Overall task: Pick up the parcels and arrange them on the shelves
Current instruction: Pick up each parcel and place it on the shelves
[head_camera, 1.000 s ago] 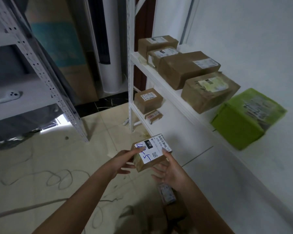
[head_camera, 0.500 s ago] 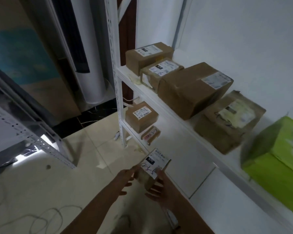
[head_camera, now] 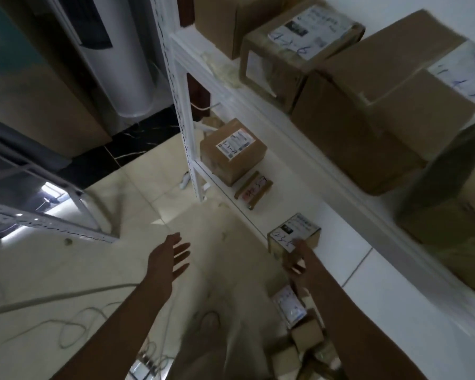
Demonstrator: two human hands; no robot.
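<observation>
the small parcel [head_camera: 294, 237] sits on the lower shelf [head_camera: 307, 193], close to its front edge, white label up with blue handwriting on it. my right hand [head_camera: 296, 260] is at its near corner: the thumb tip lies on the label and the other fingers [head_camera: 291, 268] hang in front of the box face, below the shelf edge. they are blurred, so i cannot tell whether i am pinching the parcel or only touching it.

my left hand [head_camera: 170, 259] is well apart from it, out over the floor tiles [head_camera: 154, 204], palm down, fingers straight and spread, holding nothing.

further along the same shelf lie a flat little parcel [head_camera: 254, 192] and, just beyond it, a brown box [head_camera: 232, 150] with a label on top, near the white upright post [head_camera: 184, 105].

the upper shelf [head_camera: 381, 212] carries a row of bigger cartons: a taped box [head_camera: 299, 50] with a scrawled label, a large carton [head_camera: 381, 105] pressed against it, and another carton [head_camera: 450, 201] at the right, blurred.

beside my right forearm more parcels lie on the floor, one with a white label [head_camera: 290, 305] and a plain brown one [head_camera: 307, 333]. loose cables [head_camera: 74, 325] curl over the tiles to my left, and the corner of a second metal rack [head_camera: 39, 215] shows beyond them. a white cylindrical unit [head_camera: 129, 64] stands behind the post.
</observation>
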